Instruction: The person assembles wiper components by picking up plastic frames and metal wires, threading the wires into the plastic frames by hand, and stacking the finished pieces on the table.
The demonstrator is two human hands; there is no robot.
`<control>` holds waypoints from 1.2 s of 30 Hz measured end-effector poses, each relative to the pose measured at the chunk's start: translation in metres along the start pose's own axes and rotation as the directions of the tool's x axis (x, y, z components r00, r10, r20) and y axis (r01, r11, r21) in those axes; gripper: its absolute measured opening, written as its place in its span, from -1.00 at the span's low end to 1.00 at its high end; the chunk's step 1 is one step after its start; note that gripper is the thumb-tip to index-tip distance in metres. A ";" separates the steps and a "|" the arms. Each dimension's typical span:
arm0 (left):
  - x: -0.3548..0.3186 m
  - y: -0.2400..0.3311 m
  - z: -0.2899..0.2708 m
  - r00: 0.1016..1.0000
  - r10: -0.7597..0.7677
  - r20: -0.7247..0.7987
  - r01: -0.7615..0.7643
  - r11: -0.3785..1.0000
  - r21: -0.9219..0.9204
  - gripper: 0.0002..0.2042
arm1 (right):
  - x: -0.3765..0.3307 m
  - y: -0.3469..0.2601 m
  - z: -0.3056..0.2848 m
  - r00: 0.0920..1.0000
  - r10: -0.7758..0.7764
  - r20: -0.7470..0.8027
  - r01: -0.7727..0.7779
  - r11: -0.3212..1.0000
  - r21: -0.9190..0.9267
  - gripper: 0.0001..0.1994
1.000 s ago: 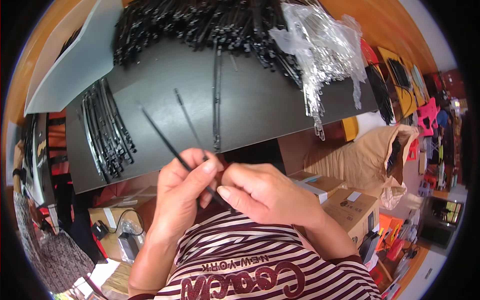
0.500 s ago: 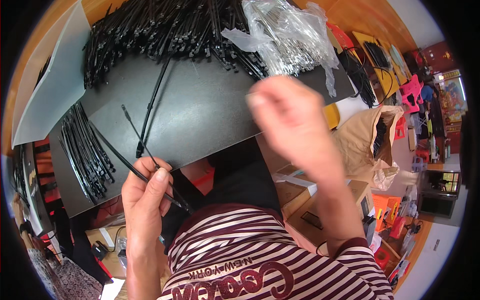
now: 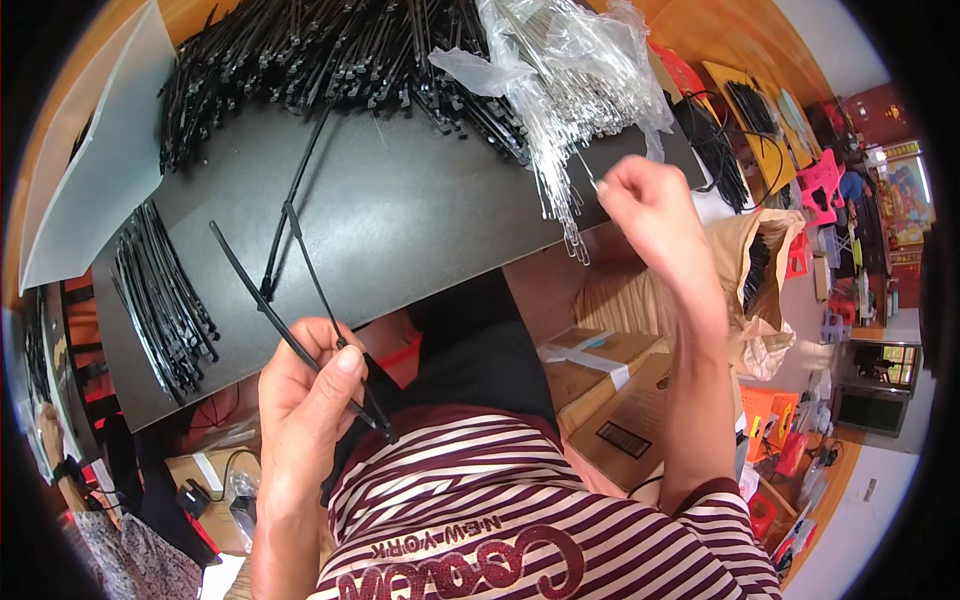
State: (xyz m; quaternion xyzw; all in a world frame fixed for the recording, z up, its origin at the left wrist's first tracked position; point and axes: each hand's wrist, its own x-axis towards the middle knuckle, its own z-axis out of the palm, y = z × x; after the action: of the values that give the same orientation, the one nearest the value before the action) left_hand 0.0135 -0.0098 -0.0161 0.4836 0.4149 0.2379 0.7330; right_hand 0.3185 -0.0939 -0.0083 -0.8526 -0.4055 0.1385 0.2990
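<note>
Between thumb and fingers, my left hand [image 3: 305, 395] pinches a jointed black rod piece: a thicker black strip [image 3: 243, 275] and a thinner black rod [image 3: 310, 262] that come together below the hand. My right hand [image 3: 655, 205] is closed in a pinch on a thin silver wire [image 3: 588, 168], beside a bunch of silver looped wires [image 3: 555, 190] hanging over the table's edge. These spill from a clear plastic bag [image 3: 615, 45]. Another long black rod [image 3: 300, 180] lies on the dark table [image 3: 420, 215] behind my left hand.
A large heap of black rods [image 3: 330, 70] covers the table's far side. A smaller black bundle [image 3: 165, 310] lies at left, near a translucent panel [image 3: 95, 160]. Cardboard boxes [image 3: 625, 400] and an open paper sack [image 3: 735, 265] stand at right. Another person's arm [image 3: 60, 470] shows far left.
My right hand has moved right and now pinches a silver wire; several silver wires have slid over the table's edge. My left hand has shifted slightly right, still holding the black rod piece.
</note>
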 end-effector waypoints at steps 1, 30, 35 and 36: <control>0.000 -0.001 -0.001 1.000 -0.003 0.000 0.003 1.000 -0.001 -0.78 | -0.010 0.004 -0.007 0.999 0.004 0.049 -0.003 1.000 -0.012 -0.81; -0.005 0.004 -0.009 0.998 0.011 0.059 -0.010 1.000 -0.025 -0.76 | -0.077 -0.064 -0.030 0.984 -0.106 0.140 0.020 0.860 0.510 -0.92; -0.010 0.015 -0.010 0.987 0.056 0.148 -0.028 0.983 -0.180 -0.74 | -0.082 -0.089 0.057 0.932 -0.229 0.280 -0.125 0.524 0.843 -0.91; -0.012 0.015 -0.009 0.990 0.054 0.129 -0.031 0.984 -0.176 -0.74 | -0.079 -0.092 0.068 0.924 -0.240 0.296 -0.155 0.474 0.867 -0.90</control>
State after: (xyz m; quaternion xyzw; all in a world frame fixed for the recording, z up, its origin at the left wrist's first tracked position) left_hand 0.0005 -0.0077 0.0005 0.4416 0.3322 0.2559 0.7932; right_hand 0.1802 -0.0833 -0.0047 -0.5231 -0.3473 0.4803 0.6124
